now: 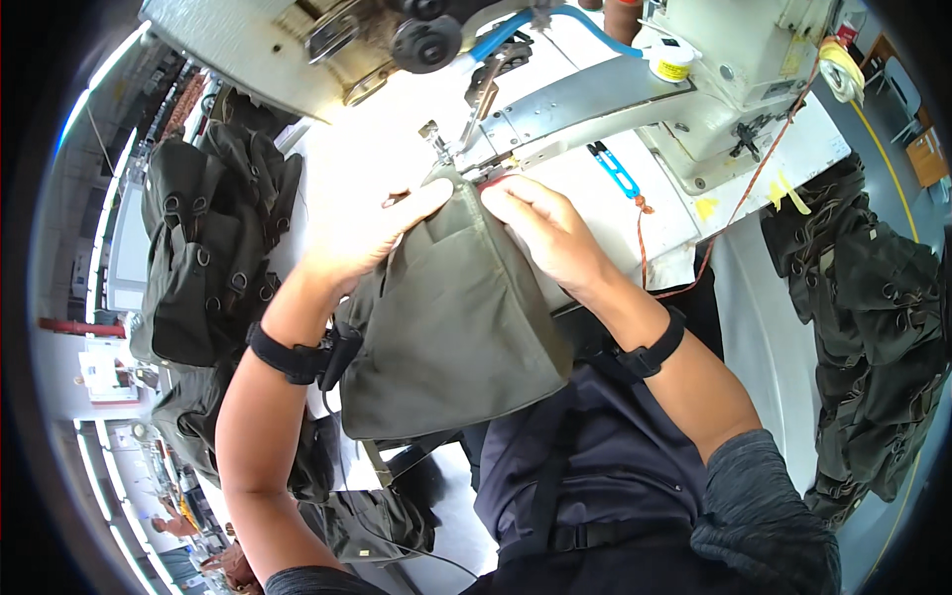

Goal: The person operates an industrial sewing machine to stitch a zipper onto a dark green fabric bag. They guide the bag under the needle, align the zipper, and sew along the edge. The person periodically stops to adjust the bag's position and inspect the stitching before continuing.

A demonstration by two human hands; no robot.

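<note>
An olive-green fabric bag [451, 327] hangs from the sewing machine's needle area [446, 149] toward my body. My left hand [397, 223] grips its upper left edge, thumb on the fabric just below the presser foot. My right hand [535, 223] is closed on the bag's top right edge, beside a small red piece [496, 181] partly hidden by my fingers. A blue tool [615, 169] with an orange cord lies on the white worktop [669, 213], right of that hand.
Piles of dark green bags with metal rings [198, 258] stand at left and hang at right [863, 327]. The machine body [724, 59] fills the top, with a white tape roll [670, 61]. A co-worker [174, 521] appears in the lower left background.
</note>
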